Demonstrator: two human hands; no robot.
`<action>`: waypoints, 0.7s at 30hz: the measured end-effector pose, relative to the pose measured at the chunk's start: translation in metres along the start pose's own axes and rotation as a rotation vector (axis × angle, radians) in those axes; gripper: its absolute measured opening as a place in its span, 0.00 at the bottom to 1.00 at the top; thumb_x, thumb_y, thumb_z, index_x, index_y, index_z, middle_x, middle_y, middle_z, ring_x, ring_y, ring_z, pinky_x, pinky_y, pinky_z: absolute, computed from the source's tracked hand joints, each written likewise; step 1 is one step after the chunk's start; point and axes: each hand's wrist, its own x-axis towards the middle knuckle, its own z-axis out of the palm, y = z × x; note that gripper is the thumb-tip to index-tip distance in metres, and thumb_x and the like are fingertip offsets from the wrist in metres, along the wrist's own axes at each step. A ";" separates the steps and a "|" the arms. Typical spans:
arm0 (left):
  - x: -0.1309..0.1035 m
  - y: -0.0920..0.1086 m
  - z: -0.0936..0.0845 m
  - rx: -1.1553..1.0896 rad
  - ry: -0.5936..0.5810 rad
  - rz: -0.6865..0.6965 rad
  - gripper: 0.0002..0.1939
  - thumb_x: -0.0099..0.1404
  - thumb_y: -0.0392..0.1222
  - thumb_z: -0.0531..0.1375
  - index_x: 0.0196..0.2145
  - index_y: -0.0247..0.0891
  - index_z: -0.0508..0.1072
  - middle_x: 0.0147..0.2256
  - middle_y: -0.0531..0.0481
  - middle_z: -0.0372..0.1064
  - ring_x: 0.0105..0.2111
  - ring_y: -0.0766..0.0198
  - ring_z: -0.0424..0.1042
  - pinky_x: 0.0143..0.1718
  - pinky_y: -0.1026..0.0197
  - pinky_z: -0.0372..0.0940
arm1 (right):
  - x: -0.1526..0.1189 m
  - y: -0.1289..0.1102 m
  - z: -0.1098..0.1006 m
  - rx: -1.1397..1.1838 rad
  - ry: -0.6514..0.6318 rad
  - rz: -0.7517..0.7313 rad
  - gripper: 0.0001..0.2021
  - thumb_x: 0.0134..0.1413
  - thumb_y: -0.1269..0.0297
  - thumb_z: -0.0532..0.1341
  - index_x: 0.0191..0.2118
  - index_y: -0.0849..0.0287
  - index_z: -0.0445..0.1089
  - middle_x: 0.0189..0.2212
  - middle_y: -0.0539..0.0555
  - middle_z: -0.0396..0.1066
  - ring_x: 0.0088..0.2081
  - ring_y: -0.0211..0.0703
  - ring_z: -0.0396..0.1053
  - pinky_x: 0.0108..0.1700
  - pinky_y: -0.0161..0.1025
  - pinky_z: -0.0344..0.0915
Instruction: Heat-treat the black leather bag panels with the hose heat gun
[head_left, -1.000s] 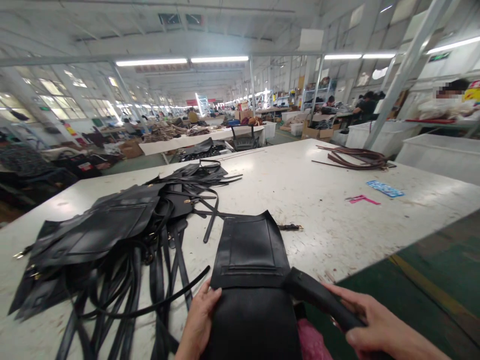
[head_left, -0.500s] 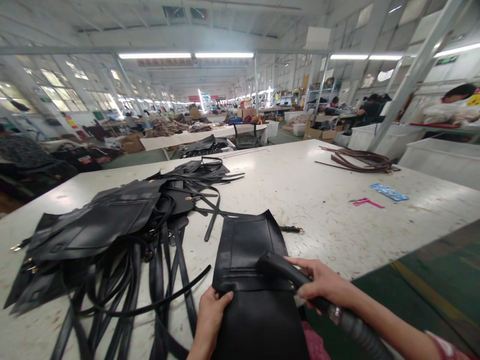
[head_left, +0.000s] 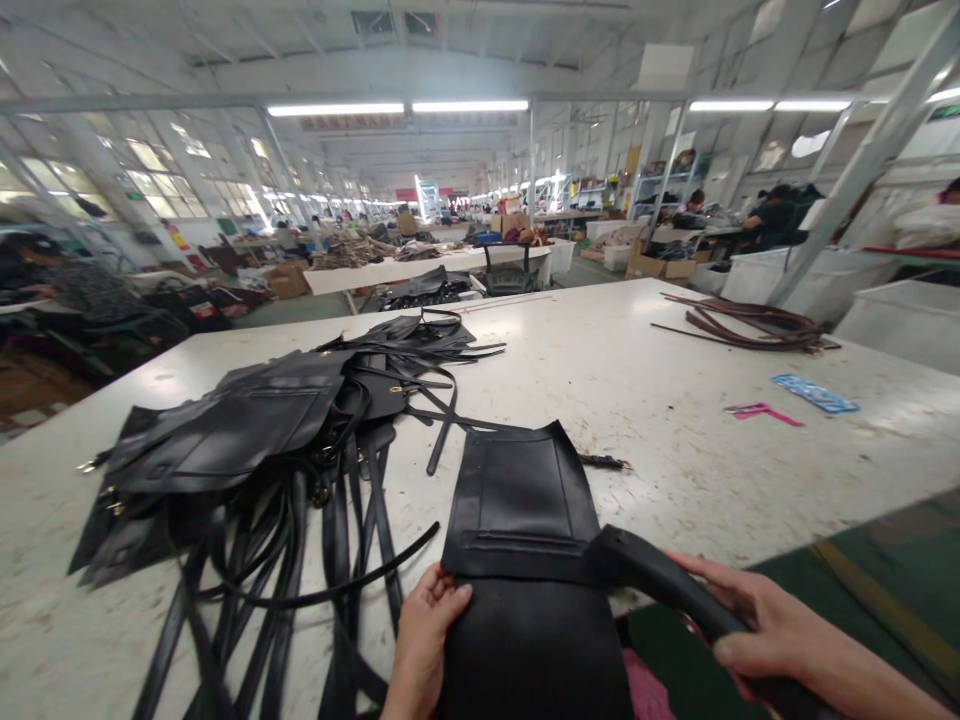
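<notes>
Holding a black panel by its left edge, with a black tool at its right

In the head view: grips the panel's left edge with the left hand, with the thumb on top and the fingers curled at the margin. Holds the tool in the right hand, with the fingers closed round the handle. Has the tool's head right at the panel's right edge, near the crosswise ridge (touching or just above, impossible to tell from here). Laid out with its far part over the white surface and running out of frame at the bottom.

Shares the surface with a heap of black pieces to the left, brown straps farther off, and a blue packet to the right.

Looks mid-step: apparently working along the panel with the tool, to an effect too unclear to name.

Calls next, by that reading, for keeping the left edge pinned, guiding the tool's head evenly along the ridge, and staying clear of the loose strap just left of the panel
</notes>
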 end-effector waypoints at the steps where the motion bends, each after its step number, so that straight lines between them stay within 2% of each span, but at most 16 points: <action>1: 0.002 -0.002 -0.001 0.006 0.007 0.001 0.20 0.44 0.37 0.66 0.38 0.34 0.70 0.35 0.45 0.73 0.38 0.57 0.71 0.39 0.60 0.63 | 0.001 0.002 0.002 0.008 -0.041 0.014 0.40 0.36 0.69 0.58 0.60 0.53 0.46 0.32 0.50 0.67 0.17 0.33 0.66 0.14 0.27 0.61; 4: 0.010 -0.008 -0.005 0.042 0.066 -0.009 0.22 0.45 0.38 0.66 0.40 0.34 0.70 0.36 0.44 0.74 0.38 0.56 0.71 0.40 0.58 0.64 | 0.011 0.002 0.006 0.033 -0.129 0.048 0.40 0.35 0.72 0.57 0.60 0.51 0.47 0.32 0.50 0.67 0.17 0.33 0.67 0.13 0.25 0.60; 8: 0.019 -0.015 -0.010 0.144 0.177 0.004 0.19 0.44 0.41 0.66 0.35 0.31 0.72 0.32 0.43 0.74 0.33 0.56 0.72 0.36 0.59 0.64 | 0.028 -0.002 0.004 0.018 -0.171 0.057 0.42 0.36 0.75 0.56 0.61 0.51 0.44 0.30 0.49 0.68 0.17 0.34 0.67 0.13 0.26 0.61; 12: 0.020 -0.018 -0.010 0.170 0.138 0.013 0.20 0.42 0.41 0.67 0.34 0.31 0.73 0.32 0.42 0.74 0.32 0.56 0.72 0.35 0.59 0.64 | 0.042 -0.011 0.008 0.035 -0.209 0.037 0.42 0.36 0.75 0.56 0.61 0.53 0.42 0.29 0.50 0.69 0.17 0.35 0.68 0.13 0.25 0.60; 16: 0.016 -0.017 -0.006 0.218 0.083 0.029 0.18 0.42 0.41 0.67 0.32 0.32 0.73 0.34 0.43 0.74 0.34 0.54 0.72 0.36 0.58 0.64 | 0.066 -0.027 0.031 -0.021 -0.273 -0.022 0.42 0.34 0.76 0.57 0.60 0.55 0.46 0.27 0.49 0.71 0.16 0.32 0.65 0.14 0.25 0.59; 21: 0.015 -0.015 -0.004 0.266 0.059 0.038 0.13 0.43 0.40 0.66 0.28 0.33 0.73 0.29 0.45 0.75 0.34 0.54 0.72 0.38 0.58 0.64 | 0.099 -0.044 0.069 -0.041 -0.317 -0.102 0.41 0.31 0.78 0.61 0.58 0.54 0.54 0.28 0.47 0.72 0.16 0.31 0.64 0.15 0.25 0.59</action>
